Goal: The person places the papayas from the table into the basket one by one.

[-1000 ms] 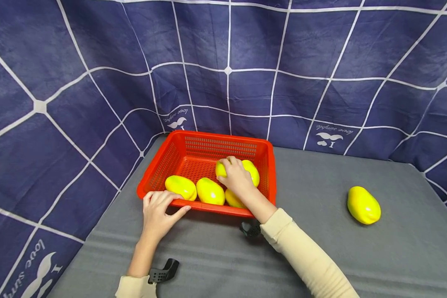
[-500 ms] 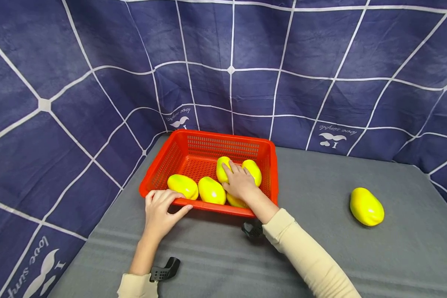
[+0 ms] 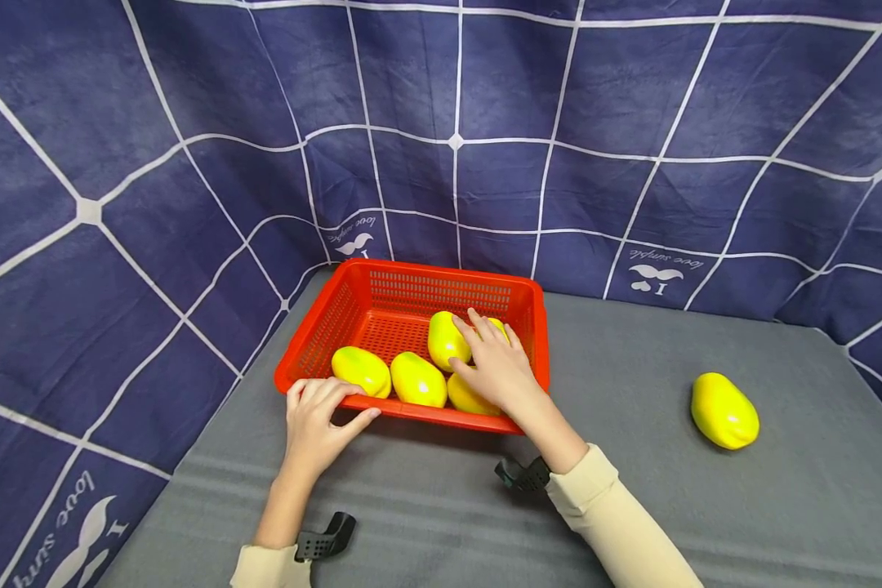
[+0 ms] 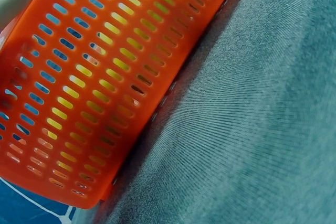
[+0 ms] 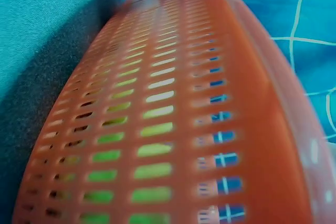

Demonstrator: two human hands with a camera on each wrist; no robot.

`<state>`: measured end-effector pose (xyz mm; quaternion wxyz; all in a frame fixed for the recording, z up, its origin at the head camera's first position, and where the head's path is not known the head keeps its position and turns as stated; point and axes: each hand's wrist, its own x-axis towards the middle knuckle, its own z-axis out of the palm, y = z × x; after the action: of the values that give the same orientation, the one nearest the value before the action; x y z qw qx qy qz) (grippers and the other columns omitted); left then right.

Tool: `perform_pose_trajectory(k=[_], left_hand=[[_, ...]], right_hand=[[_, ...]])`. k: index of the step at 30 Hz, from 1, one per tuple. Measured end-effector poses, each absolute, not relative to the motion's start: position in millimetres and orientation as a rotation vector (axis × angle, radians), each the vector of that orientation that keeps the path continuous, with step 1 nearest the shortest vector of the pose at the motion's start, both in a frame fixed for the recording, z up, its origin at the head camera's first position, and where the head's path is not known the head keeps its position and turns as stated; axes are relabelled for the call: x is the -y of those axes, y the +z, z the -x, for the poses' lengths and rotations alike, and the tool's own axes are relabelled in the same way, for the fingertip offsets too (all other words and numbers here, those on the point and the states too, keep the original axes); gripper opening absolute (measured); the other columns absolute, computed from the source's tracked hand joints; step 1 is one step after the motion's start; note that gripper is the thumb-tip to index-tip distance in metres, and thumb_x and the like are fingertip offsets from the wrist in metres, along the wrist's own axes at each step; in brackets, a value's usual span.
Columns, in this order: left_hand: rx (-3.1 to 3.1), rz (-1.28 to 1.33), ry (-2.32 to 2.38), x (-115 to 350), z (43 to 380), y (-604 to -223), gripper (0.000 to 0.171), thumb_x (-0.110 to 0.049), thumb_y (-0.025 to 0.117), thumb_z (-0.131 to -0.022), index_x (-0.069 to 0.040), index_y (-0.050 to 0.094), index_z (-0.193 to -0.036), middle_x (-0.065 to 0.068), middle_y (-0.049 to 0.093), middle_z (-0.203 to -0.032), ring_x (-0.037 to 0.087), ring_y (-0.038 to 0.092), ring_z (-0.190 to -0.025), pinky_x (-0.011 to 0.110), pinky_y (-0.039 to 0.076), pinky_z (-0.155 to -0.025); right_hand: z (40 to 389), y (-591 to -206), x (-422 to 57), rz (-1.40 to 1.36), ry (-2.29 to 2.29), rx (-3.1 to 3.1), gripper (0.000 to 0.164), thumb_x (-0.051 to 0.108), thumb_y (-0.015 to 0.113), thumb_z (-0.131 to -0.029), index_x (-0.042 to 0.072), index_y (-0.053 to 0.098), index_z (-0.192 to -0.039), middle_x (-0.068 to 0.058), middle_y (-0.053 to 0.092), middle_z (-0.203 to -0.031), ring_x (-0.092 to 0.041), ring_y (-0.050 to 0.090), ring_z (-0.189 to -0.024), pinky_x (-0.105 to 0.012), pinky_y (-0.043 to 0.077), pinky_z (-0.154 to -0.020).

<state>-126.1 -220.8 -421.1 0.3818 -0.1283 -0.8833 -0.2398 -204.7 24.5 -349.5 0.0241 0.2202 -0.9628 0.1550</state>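
In the head view an orange-red slotted basket holds several smooth yellow oval fruits, mango-like in shape. My left hand grips its near rim at the left, fingers over the edge and thumb outside, close to one fruit. My right hand is over the right side with fingers spread, and it holds nothing. A fruit lies just left of those fingers, another below the palm. The fruit behind the fingers is mostly hidden. Both wrist views show the basket's slotted wall, yellow behind it.
One more yellow fruit lies apart on the grey cloth, right of the basket. A dark blue cloth with white lines hangs behind and at the left.
My right hand has let go of the fruit at the basket's middle, then moved right and toward me with fingers spreading. The left hand stays on the rim.
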Motion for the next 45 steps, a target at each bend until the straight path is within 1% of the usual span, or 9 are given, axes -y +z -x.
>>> perform_pose_trajectory(k=[3, 7, 16, 20, 24, 31, 38, 43, 45], left_hand=[[2.269, 0.321, -0.613, 220.7, 125.7, -420.5, 0.055, -0.068, 0.045, -0.079, -0.016, 0.065, -0.080, -0.001, 0.065, -0.079, 0.018, 0.054, -0.082, 0.041, 0.025, -0.090], [2.283, 0.316, -0.613, 220.5, 125.3, -420.6, 0.055, -0.068, 0.046, -0.079, -0.016, 0.065, -0.080, -0.002, 0.065, -0.078, 0.018, 0.054, -0.082, 0.041, 0.025, -0.090], [2.262, 0.324, -0.609, 220.2, 126.2, -421.0, 0.054, -0.067, 0.046, -0.079, -0.016, 0.065, -0.080, -0.001, 0.065, -0.078, 0.018, 0.054, -0.081, 0.042, 0.025, -0.089], [2.255, 0.326, -0.606, 220.4, 126.6, -422.1, 0.053, -0.067, 0.047, -0.079, -0.016, 0.065, -0.080, -0.002, 0.064, -0.078, 0.018, 0.054, -0.081, 0.042, 0.026, -0.089], [2.265, 0.321, -0.607, 220.4, 126.0, -421.9, 0.055, -0.068, 0.045, -0.079, -0.016, 0.065, -0.080, -0.002, 0.065, -0.078, 0.018, 0.054, -0.081, 0.042, 0.025, -0.090], [2.247, 0.326, -0.594, 220.2, 127.0, -420.9, 0.056, -0.068, 0.045, -0.079, -0.016, 0.064, -0.079, -0.002, 0.064, -0.077, 0.018, 0.053, -0.081, 0.042, 0.026, -0.089], [2.253, 0.329, -0.601, 220.5, 127.3, -422.0, 0.054, -0.067, 0.047, -0.079, -0.016, 0.065, -0.080, -0.001, 0.065, -0.078, 0.018, 0.054, -0.081, 0.042, 0.026, -0.089], [2.250, 0.324, -0.603, 221.3, 126.8, -422.9, 0.054, -0.067, 0.047, -0.079, -0.016, 0.065, -0.080, -0.001, 0.065, -0.078, 0.017, 0.054, -0.081, 0.041, 0.026, -0.089], [2.247, 0.323, -0.605, 221.4, 127.0, -423.0, 0.053, -0.066, 0.048, -0.079, -0.016, 0.065, -0.080, -0.001, 0.065, -0.078, 0.018, 0.054, -0.081, 0.042, 0.026, -0.089]], right_hand=[[197.1, -350.1, -34.8, -0.690, 0.485, 2.916, 0.058, 0.043, 0.051, -0.088, 0.022, 0.035, -0.140, -0.005, 0.031, -0.148, -0.025, 0.032, -0.135, -0.049, 0.016, -0.111], [187.0, -350.3, -48.4, -0.685, 0.511, 2.828, 0.055, 0.044, 0.050, -0.089, 0.022, 0.039, -0.137, -0.005, 0.035, -0.145, -0.024, 0.035, -0.132, -0.049, 0.019, -0.109], [171.2, -356.8, -84.2, -0.596, 0.603, 2.613, 0.051, 0.032, 0.056, -0.087, 0.018, 0.043, -0.134, -0.007, 0.043, -0.139, -0.025, 0.042, -0.126, -0.046, 0.021, -0.109], [166.0, -363.6, -102.6, -0.547, 0.619, 2.510, 0.048, 0.026, 0.059, -0.085, 0.017, 0.048, -0.130, -0.008, 0.047, -0.135, -0.026, 0.045, -0.122, -0.045, 0.023, -0.108], [161.6, -370.8, -122.5, -0.491, 0.616, 2.453, 0.047, 0.023, 0.061, -0.083, 0.015, 0.051, -0.128, -0.010, 0.048, -0.133, -0.028, 0.047, -0.119, -0.046, 0.025, -0.105], [159.2, -385.0, -161.7, -0.334, 0.582, 2.480, 0.047, 0.021, 0.061, -0.083, 0.012, 0.050, -0.128, -0.015, 0.047, -0.134, -0.034, 0.044, -0.119, -0.050, 0.025, -0.104], [155.2, -392.7, -195.0, -0.202, 0.624, 2.514, 0.049, 0.018, 0.058, -0.086, 0.010, 0.045, -0.133, -0.018, 0.039, -0.138, -0.042, 0.040, -0.120, -0.051, 0.018, -0.109], [154.0, -395.2, -211.9, -0.113, 0.692, 2.473, 0.048, 0.015, 0.056, -0.086, 0.009, 0.045, -0.133, -0.016, 0.035, -0.142, -0.041, 0.035, -0.124, -0.053, 0.019, -0.106], [155.2, -393.8, -218.0, -0.068, 0.725, 2.455, 0.047, 0.014, 0.055, -0.087, 0.009, 0.045, -0.132, -0.014, 0.033, -0.144, -0.041, 0.034, -0.126, -0.054, 0.019, -0.105]])
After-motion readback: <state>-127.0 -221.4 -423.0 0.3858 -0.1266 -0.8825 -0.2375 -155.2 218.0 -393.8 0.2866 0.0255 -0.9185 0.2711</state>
